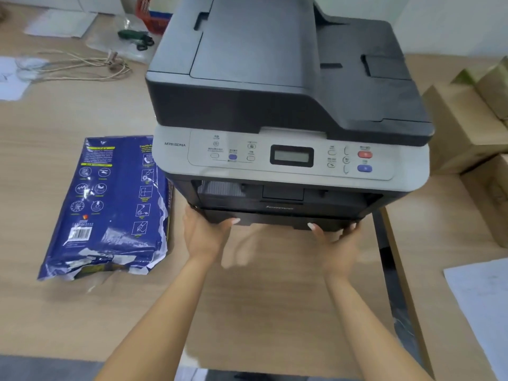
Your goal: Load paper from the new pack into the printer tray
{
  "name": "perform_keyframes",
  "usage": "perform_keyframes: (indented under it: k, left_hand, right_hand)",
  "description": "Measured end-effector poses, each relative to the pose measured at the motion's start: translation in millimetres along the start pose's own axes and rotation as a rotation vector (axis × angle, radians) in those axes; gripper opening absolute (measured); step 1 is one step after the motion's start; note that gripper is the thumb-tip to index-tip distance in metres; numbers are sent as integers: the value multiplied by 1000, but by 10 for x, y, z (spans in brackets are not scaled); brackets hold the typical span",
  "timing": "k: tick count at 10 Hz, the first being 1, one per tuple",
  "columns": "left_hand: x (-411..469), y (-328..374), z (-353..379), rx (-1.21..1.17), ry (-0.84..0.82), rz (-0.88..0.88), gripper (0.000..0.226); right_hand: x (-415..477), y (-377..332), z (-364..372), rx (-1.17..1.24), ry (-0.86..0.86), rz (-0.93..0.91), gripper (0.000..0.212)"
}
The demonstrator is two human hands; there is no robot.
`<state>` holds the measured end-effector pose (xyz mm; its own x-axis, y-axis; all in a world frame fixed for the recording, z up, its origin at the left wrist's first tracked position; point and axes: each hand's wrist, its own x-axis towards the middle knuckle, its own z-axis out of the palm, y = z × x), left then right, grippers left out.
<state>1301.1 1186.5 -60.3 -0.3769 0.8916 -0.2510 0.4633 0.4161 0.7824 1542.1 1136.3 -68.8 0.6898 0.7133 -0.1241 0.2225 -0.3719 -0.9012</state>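
Your wooden surface (68, 127) carries the grey and black printer (288, 105) at its middle, the control panel facing you. Along the surface's right edge sit brown cardboard boxes (467, 125), with a white sheet (483, 303) nearer the front right corner. The blue paper pack (110, 204) lies flat just left of the printer, toward the front left part of the surface, its wrapper torn open at the near end and along the right side. The printer tray (275, 218) sits at the bottom front of the printer. Your left hand (204, 235) grasps the tray's left front corner, thumb on top. Your right hand (336, 243) grasps its right front corner likewise.
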Motion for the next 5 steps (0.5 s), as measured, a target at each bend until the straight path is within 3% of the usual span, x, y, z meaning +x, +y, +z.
perform_keyframes:
  k: [2, 5]
  left_hand:
    - [-23, 74, -11, 60, 32, -23, 93]
    - [-220, 23, -327, 214, -113, -46, 80]
  right_hand:
    - [50, 6, 10, -7, -5, 19, 103]
    - [-110, -149, -102, -8, -47, 24, 90]
